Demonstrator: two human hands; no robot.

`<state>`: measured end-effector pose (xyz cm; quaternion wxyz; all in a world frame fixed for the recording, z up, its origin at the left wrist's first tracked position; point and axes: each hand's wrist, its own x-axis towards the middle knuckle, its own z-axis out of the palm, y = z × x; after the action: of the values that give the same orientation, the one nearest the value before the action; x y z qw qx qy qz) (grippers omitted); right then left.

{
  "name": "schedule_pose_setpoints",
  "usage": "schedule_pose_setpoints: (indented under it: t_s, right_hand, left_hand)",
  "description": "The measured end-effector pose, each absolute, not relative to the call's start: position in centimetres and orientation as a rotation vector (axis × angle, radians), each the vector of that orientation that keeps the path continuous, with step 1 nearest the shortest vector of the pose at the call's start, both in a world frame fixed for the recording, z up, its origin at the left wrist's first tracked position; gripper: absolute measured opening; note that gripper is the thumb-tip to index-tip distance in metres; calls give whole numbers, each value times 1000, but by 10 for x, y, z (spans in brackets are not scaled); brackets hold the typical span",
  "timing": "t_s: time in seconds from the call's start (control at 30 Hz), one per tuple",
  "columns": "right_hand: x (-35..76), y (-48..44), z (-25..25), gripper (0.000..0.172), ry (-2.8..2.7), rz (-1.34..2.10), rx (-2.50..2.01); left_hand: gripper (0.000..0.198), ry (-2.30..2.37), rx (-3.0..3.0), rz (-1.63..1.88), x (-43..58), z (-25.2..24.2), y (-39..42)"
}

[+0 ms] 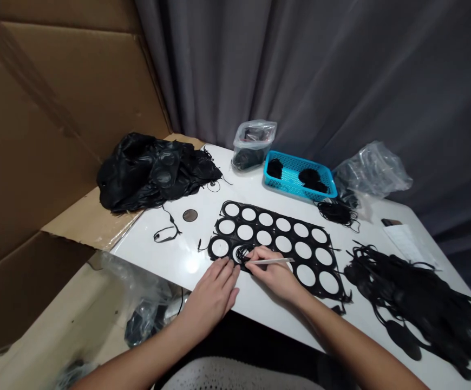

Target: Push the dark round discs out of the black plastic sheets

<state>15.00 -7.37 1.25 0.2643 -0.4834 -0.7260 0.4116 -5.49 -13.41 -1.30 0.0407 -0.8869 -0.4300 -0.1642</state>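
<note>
In front of me lies a black sheet (254, 222) with rows of round cut-outs, the white table showing through them. My left hand (217, 284) rests fairly flat on the sheet's near edge, fingers stretched out. A thin, pale, pointed tool (274, 261) is pinched in my right hand (274, 271); I cannot tell whether it is tweezers. Its tip meets a bunch of thin black rings (242, 253) in a near-row cut-out, beside my left fingertips. Part of the sheet is hidden under my right hand and forearm.
A blue basket (296, 192) holding black bundles stands behind the sheet, with a clear bagged container (255, 138) beside it. Black pieces are heaped at left (138, 173) and right (418, 298). A loose dark disc (190, 215) lies left. Cardboard (57, 81) walls the left side.
</note>
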Motion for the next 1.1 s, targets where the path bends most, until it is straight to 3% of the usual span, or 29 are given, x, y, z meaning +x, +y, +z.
schedule_pose_setpoints:
  t_s: [0.3, 0.4, 0.5, 0.7, 0.97, 1.1]
  right_hand:
    - [147, -79, 10, 17, -2131, 933, -1228]
    - [148, -82, 8, 10, -2350, 723, -992]
    - [150, -70, 8, 16, -2543, 488, -834]
    - [169, 10, 13, 17, -2107, 208, -1431]
    - [127, -15, 26, 19, -1996, 1069, -1285]
    - [106, -39, 20, 17, -2157, 1172, -1082]
  left_hand:
    - [39, -1357, -2723, -559, -54, -17, -134]
    - [38, -1346, -2746, -538, -55, -15, -134]
    - [37, -1334, -2758, -521, -56, -14, -133]
    - [38, -1334, -2757, -564, -55, -14, -133]
    - [39, -1407, -2747, -648, -72, -9, -141]
    - [39, -1444, -2727, -651, -78, -10, -144]
